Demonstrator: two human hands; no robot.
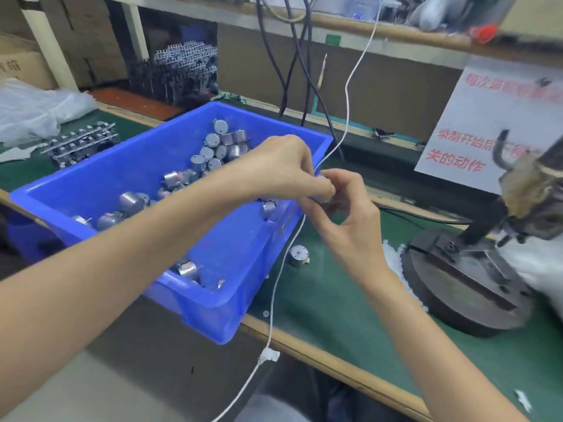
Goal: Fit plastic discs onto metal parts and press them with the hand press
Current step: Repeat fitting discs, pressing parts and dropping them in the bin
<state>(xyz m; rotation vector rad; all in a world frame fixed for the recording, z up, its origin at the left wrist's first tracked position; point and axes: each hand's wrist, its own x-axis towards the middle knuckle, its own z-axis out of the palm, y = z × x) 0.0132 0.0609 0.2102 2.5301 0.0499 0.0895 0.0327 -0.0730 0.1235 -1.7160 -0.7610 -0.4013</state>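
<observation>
Left hand [283, 166] and right hand [347, 217] meet fingertip to fingertip on one small metal part [323, 198]. The right hand's curled fingers hold it and the left pinches at its top. Blur hides whether a disc is seated. The part is held in the air above the right rim of the blue bin [207, 318], which overhangs the table's [335, 300] front edge and holds more parts. A white cable [269, 356] hangs just beside the grip. Plastic discs [393, 254] lie against the hand press [457, 284] toward the right edge, with a loose part [298, 256] between them and the bin. Risks as judged: a disc set crooked could jam under the press, a slipped part could drop into the bin, and the cable could snag a wrist.
</observation>
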